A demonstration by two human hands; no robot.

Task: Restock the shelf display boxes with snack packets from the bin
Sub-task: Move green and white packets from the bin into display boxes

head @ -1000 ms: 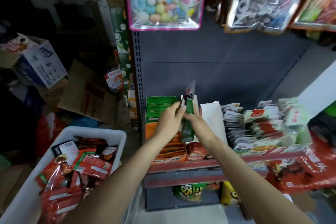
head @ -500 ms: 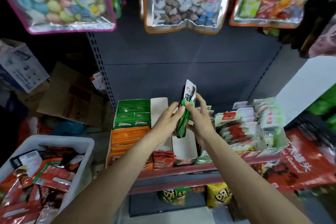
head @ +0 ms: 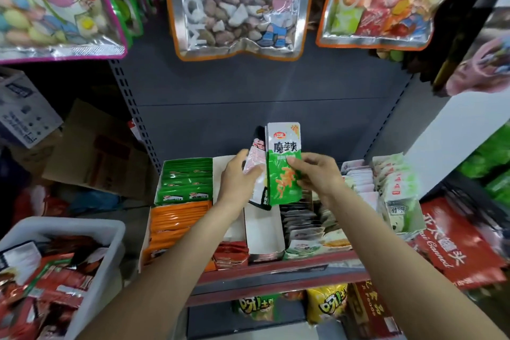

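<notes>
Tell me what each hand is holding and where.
Right hand: green packet, its right edge near the middle. Left hand: white-and-pink packet, mid-height.

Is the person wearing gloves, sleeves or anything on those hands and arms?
No. The left hand and right hand are bare, without gloves. Both forearms are uncovered as far as the picture shows, with no sleeves, watch or bracelet, and no ring shows on the fingers.

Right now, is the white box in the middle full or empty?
Nearly empty. The white display box shows bare cardboard inside, unlike the packed green packets beside it. Its back part is hidden by the hands.
</notes>
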